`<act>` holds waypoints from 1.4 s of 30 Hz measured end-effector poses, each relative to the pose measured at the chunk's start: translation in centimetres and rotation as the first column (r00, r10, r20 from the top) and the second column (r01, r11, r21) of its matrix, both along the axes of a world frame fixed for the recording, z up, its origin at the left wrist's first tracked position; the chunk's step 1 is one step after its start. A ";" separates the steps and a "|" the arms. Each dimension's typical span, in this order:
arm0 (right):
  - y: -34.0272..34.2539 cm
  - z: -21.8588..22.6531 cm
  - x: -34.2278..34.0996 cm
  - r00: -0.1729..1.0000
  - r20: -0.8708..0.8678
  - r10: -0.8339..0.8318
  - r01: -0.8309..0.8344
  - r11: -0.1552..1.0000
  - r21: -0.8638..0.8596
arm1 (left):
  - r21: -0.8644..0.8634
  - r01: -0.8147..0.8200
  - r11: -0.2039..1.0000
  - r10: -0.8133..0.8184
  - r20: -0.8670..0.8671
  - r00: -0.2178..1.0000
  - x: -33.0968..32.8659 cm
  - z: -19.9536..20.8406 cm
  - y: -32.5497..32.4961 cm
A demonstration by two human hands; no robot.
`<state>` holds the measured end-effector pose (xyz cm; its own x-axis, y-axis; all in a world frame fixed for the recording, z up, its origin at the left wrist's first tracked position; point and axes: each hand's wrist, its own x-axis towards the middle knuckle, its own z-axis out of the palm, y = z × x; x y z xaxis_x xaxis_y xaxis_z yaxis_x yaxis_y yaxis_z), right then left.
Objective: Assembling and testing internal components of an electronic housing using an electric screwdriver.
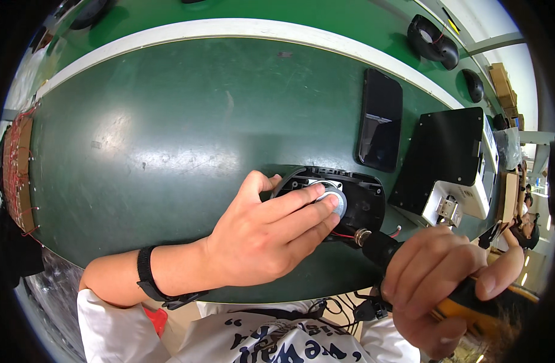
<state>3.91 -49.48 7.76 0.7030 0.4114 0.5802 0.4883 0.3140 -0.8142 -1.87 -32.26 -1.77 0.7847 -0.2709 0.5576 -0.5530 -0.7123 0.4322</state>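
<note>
A black plastic housing lies on the green bench in front of me, its open inside facing up. My left hand reaches over it, thumb at its left edge and fingertips pressed on a round silver speaker seated inside. The fingers hide part of the speaker. In my right hand is an electric screwdriver with a black nose and an orange-and-black body. Its metal tip end meets the housing's lower right edge; whether it touches a screw cannot be seen. A red wire with a small white plug runs beside that tip.
Beyond the housing lies a black phone. To the right stands a black-and-white boxy device. A carton of red-wired parts sits at the left edge. Past a white rail, more black housings rest on a green surface.
</note>
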 end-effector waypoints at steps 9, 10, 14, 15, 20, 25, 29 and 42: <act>-0.2 0.1 0.3 0.997 -0.020 0.073 -0.074 0.997 -0.028 | 0.007 -0.018 1.000 0.018 0.003 1.000 0.0 0.1 -0.2; -0.2 0.2 0.3 0.997 -0.020 0.074 -0.074 0.997 -0.028 | 0.005 -0.020 1.000 0.020 0.002 1.000 -0.1 0.0 -0.2; -0.4 0.3 0.4 0.993 -0.028 0.118 -0.120 0.988 -0.100 | -0.013 -0.020 1.000 0.020 -0.005 1.000 -0.2 -0.1 -0.3; -0.6 0.1 0.6 0.990 -0.026 0.135 -0.137 0.986 -0.097 | -0.013 -0.020 1.000 0.020 -0.003 1.000 -0.2 0.0 -0.3; -0.5 0.2 1.3 0.983 -0.043 0.176 -0.180 0.979 -0.101 | -0.017 -0.021 1.000 0.021 0.001 1.000 0.2 0.0 -0.3; -0.5 0.4 0.9 0.990 -0.057 0.131 -0.136 0.986 -0.094 | 0.000 0.004 1.000 -0.004 0.004 1.000 0.4 0.6 -0.1; 0.8 -0.6 -0.5 0.986 -0.165 0.012 -0.006 0.999 0.038 | 0.004 0.000 1.000 0.000 0.011 1.000 -0.1 0.4 0.2; -4.6 2.4 1.4 0.984 -0.085 -0.155 0.175 0.917 0.358 | -0.048 0.014 0.999 -0.009 0.103 0.995 1.1 2.3 1.7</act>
<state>5.26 -54.12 10.21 0.7771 0.0554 0.6269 0.5170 0.5117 -0.6862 -0.76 -30.57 0.49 0.7197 -0.2499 0.6478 -0.6041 -0.6851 0.4069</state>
